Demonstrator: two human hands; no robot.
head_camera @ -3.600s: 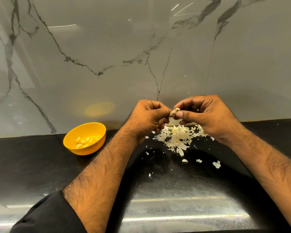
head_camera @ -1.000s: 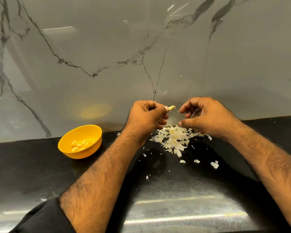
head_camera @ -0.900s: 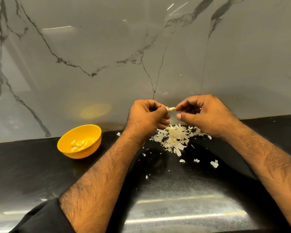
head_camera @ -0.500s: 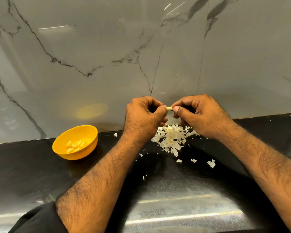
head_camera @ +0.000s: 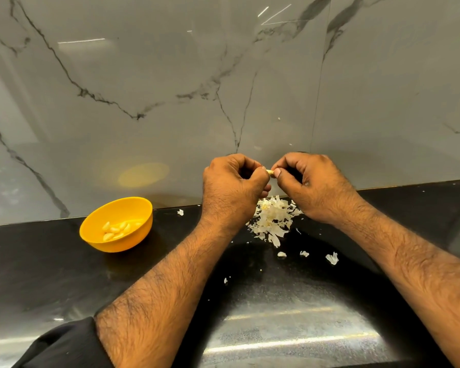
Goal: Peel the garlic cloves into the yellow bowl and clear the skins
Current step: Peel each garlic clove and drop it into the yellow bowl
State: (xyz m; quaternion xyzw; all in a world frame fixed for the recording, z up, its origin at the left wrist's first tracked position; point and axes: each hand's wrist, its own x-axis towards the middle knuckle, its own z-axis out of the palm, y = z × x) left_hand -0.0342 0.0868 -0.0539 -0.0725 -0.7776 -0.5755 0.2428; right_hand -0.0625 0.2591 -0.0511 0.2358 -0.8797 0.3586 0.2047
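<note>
Above the skins [head_camera: 272, 220] near the counter's [head_camera: 51, 269] back edge, I see both the left hand [head_camera: 231, 187] and the right hand [head_camera: 311, 184] pinching one garlic clove [head_camera: 270, 172]: light, firm, probably slippery, best held by its ends.

No readable text, label, brand, number or sign appears on anything in view

Black countertop [head_camera: 51, 282] with yellow bowl [head_camera: 116, 224], heap of garlic skins [head_camera: 272, 221], stray flakes [head_camera: 332, 258].

A kitchen, judging by the polished black counter [head_camera: 64, 282] across the lower frame, veined marble wall [head_camera: 144, 75] above, garlic skins [head_camera: 272, 221] at centre.
</note>
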